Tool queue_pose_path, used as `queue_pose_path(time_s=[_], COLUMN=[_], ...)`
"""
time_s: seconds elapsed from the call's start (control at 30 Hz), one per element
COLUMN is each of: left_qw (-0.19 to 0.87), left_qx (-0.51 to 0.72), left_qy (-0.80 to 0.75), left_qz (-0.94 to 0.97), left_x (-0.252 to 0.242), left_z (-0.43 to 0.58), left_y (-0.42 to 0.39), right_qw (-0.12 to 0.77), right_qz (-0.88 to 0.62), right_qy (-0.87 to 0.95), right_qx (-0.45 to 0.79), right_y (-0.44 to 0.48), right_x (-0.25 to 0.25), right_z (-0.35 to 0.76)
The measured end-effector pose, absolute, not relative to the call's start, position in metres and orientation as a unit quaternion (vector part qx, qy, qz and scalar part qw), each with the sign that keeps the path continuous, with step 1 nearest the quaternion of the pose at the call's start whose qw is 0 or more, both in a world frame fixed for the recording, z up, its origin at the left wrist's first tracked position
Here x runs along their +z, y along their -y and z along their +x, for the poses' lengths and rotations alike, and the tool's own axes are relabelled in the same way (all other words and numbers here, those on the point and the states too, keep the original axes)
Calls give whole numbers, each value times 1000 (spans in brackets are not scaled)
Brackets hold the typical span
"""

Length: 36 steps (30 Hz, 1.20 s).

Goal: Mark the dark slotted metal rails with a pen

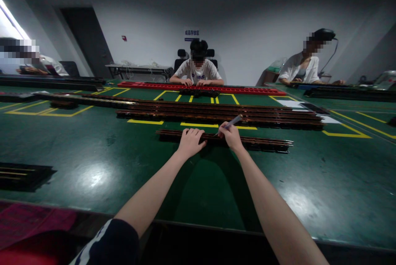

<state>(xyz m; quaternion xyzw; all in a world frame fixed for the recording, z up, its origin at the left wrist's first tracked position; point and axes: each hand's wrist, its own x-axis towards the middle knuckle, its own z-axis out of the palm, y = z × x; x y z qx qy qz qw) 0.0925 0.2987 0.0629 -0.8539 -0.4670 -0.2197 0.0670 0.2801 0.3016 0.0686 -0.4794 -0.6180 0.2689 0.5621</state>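
Note:
A long dark rail with copper-coloured strips [262, 143] lies crosswise on the green table in front of me. Over its left part my left hand [191, 143] is laid, fingers across the top and thumb on the near side, holding it. My right hand [229, 136] grips a pen [234, 120] with a clear, bluish barrel, slanted so that its thin tip points down and left at the rail. Whether the tip touches the surface is too small to tell. Part of the rail is hidden under both hands.
Beyond lies a stack of similar long rails [216, 112], then a red slotted rail [253, 90]. More dark rails [23, 175] sit at the left. Yellow tape [346, 134] marks the green table [123, 162]. A person [198, 69] works opposite, with others left and right.

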Motion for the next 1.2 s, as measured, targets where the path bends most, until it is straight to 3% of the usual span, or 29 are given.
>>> queue_pose_path(time_s=[1.2], left_qw=[78], left_qx=[-210], left_qy=[471], left_qz=[-853], left_x=[65], left_z=[94], left_y=[-298], right_qw=[565], right_qz=[-487], right_qy=[632], right_qx=[210], right_y=[-297], right_x=[69], right_z=[277])
